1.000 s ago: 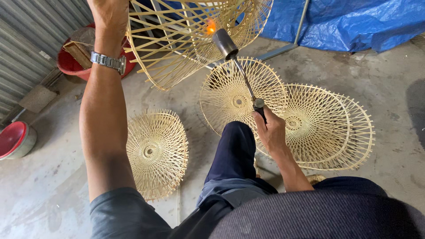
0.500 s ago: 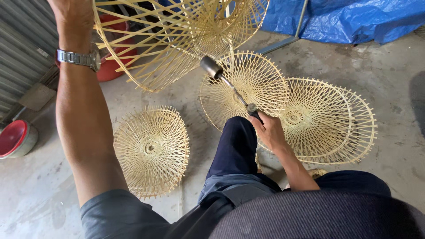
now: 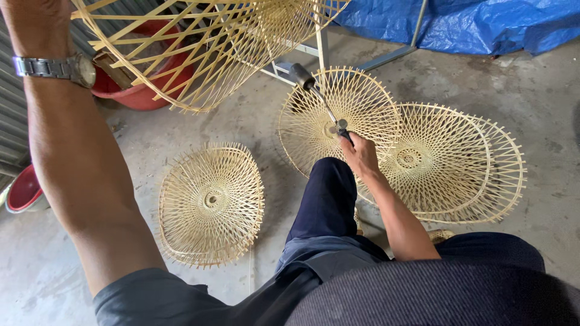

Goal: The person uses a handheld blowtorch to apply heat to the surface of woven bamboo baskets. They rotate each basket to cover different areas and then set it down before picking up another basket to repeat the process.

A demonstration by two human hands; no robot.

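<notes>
Bare grey concrete floor (image 3: 531, 102), stained and scuffed. Lying flat on it: one woven bamboo disc (image 3: 211, 202) at left, set apart from the rest; one disc (image 3: 362, 99) up centre; just right of it two more discs (image 3: 438, 160), overlapping, possibly a stack. Red tub (image 3: 136, 90) stands at upper left. Red bowl (image 3: 24, 188) at far left edge. Blue tarpaulin (image 3: 483, 24) heaped along the top right.

No packages, no labels, no signs, no screens
</notes>
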